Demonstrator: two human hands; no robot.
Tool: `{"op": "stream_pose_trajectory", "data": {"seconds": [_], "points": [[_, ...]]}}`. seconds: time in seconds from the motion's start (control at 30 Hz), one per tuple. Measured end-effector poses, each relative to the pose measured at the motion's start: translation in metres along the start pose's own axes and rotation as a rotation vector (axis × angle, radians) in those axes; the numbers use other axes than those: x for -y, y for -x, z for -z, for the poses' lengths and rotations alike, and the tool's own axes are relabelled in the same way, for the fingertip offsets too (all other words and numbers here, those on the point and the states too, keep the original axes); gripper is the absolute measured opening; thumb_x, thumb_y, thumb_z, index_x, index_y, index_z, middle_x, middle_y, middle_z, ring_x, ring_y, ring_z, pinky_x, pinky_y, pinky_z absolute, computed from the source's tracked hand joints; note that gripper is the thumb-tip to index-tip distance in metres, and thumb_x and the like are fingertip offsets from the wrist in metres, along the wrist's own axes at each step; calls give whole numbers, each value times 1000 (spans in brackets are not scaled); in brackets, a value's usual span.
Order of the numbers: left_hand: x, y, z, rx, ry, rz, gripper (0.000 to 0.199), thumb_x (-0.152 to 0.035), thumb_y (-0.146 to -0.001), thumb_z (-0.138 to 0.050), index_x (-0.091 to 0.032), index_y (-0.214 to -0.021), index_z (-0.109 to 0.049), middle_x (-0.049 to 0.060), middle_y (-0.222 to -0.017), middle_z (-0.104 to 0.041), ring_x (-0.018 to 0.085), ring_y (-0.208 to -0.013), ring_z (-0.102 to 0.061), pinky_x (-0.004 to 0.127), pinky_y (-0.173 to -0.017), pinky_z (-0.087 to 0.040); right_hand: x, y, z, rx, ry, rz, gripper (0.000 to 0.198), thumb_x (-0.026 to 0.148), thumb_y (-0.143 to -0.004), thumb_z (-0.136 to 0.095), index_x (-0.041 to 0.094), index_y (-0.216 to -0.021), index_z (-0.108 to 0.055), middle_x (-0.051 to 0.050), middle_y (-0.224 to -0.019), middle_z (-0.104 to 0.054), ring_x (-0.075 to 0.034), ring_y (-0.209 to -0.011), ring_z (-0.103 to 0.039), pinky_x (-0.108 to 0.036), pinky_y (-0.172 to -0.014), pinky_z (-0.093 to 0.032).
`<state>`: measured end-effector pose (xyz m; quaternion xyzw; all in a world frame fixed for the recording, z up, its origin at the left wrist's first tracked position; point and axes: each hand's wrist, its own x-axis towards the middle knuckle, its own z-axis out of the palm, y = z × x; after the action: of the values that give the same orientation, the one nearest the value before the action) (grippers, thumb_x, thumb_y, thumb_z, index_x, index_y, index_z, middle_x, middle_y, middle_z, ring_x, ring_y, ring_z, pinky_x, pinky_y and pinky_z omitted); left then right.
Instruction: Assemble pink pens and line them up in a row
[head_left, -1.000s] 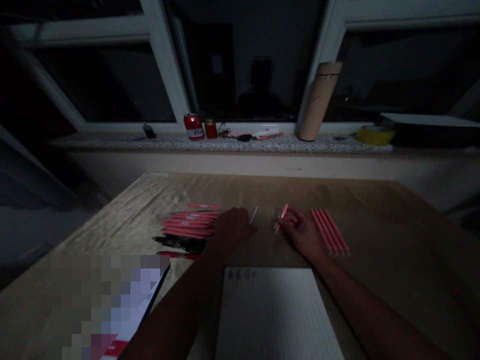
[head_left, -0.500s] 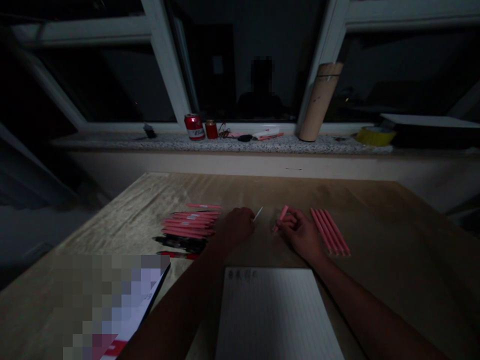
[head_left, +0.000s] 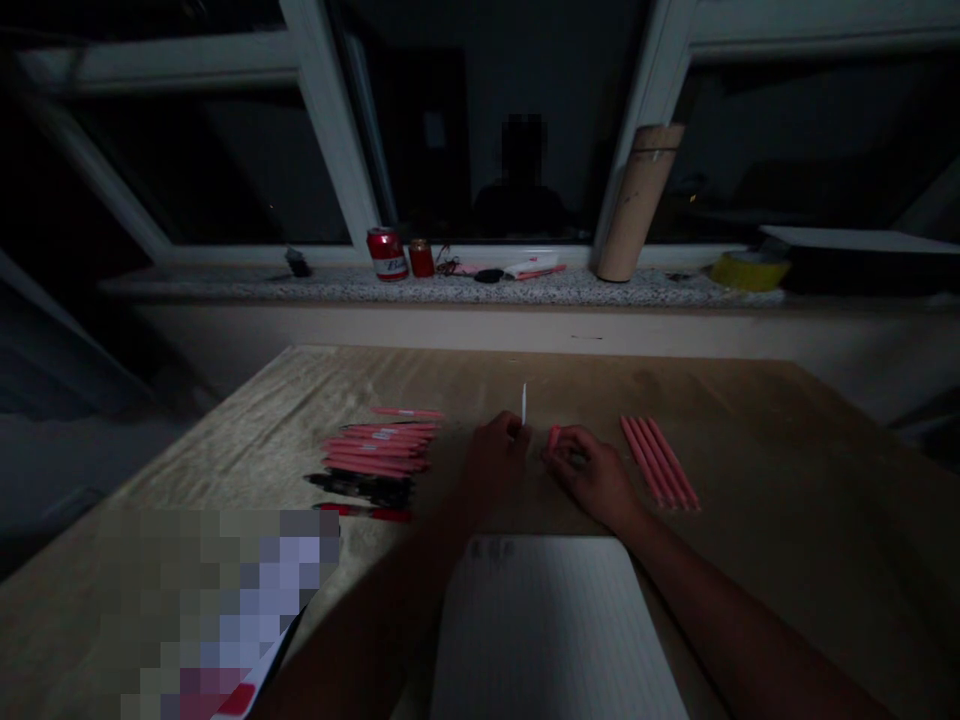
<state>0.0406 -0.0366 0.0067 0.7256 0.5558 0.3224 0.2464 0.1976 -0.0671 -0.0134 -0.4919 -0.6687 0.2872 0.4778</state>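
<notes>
My left hand (head_left: 496,455) is closed around the lower end of a slim white stick (head_left: 523,405). It stands nearly upright, narrows to a thin tip and looks like a pen refill. To its right, my right hand (head_left: 592,470) pinches a short pink pen part (head_left: 553,438); my fingers hide its lower end. The two hands are close together but apart. A pile of pink pens (head_left: 379,447) lies left of my left hand, with black pens (head_left: 364,487) and a red pen (head_left: 375,513) below it. Several pink pens (head_left: 660,463) lie side by side, right of my right hand.
A lined notebook (head_left: 555,630) lies in front of me, partly under my left forearm. A partly blurred sheet or device (head_left: 259,670) is at the lower left. On the sill stand a red can (head_left: 387,254), a small red jar (head_left: 421,259), a cardboard tube (head_left: 639,205) and yellow tape (head_left: 750,271).
My left hand has moved right, towards my right hand, and the white stick has turned from slanted to nearly upright. The pink part has shifted slightly left and down and stands more upright.
</notes>
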Motion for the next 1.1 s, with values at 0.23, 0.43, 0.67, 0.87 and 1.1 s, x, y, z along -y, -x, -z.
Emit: {"op": "stream_pose_trajectory", "data": {"seconds": [0.23, 0.43, 0.67, 0.87, 1.1], "points": [[14, 1, -10, 1, 187, 40, 31, -40, -84, -39, -15, -80, -57, -2, -56, -55, 10, -54, -54, 20, -54, -38, -5, -4, 1, -48, -266, -120, 30, 37, -75, -60, 18, -96, -52, -4, -74, -67, -17, -67, -64, -29, -66, -48], [10, 2, -9, 9, 115, 62, 28, -39, -83, -41, -16, -81, -58, -1, -60, -58, 11, -58, -54, 22, -58, -39, -9, -5, 0, -71, -267, -140, 40, 41, -74, -61, 16, -103, -52, -4, -72, -67, -17, -65, -63, -29, -63, -48], [6, 4, -8, -11, 57, 29, 27, -36, -83, -41, -16, -81, -59, 1, -69, -61, 12, -64, -55, 23, -63, -40, -6, -4, 0, -66, -253, -135, 42, 43, -74, -60, 16, -105, -52, -5, -73, -67, -17, -65, -63, -30, -64, -49], [1, 2, -1, -125, 134, -81, 31, -40, -84, -41, -15, -83, -60, 3, -77, -61, 10, -66, -55, 21, -63, -41, -6, -3, 0, -68, -204, -90, 34, 37, -76, -60, 17, -103, -56, -5, -77, -68, -17, -66, -64, -30, -65, -49], [-22, 0, 18, -163, 491, -51, 33, -42, -80, -49, -15, -96, -59, -1, -64, -60, 8, -55, -54, 17, -51, -39, -1, 0, -2, -35, 53, 87, 25, 34, -79, -56, 21, -98, -65, -4, -81, -68, -17, -70, -61, -29, -66, -49]]}}
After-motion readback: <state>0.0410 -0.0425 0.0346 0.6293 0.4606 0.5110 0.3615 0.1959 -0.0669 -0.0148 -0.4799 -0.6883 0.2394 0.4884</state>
